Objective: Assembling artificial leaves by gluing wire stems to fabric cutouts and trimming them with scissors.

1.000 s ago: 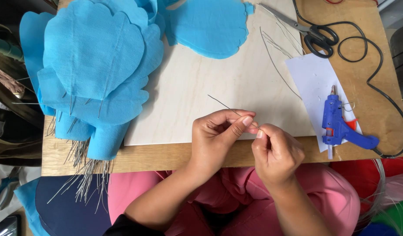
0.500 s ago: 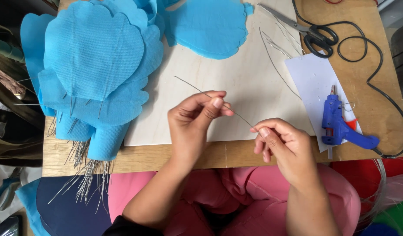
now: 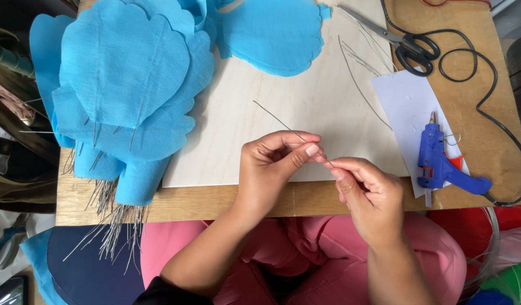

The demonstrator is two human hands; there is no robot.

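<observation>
Pinching thin wire (image 3: 283, 125), left hand (image 3: 274, 169), right hand (image 3: 369, 192)

The wire (image 3: 283, 124) was thin, grey, straight and bare. It ran diagonally, its free end pointing up and to the left over the pale board, its lower end pinched between the fingertips of both hands just above the board's near edge. Most of its length stood exposed.
</observation>
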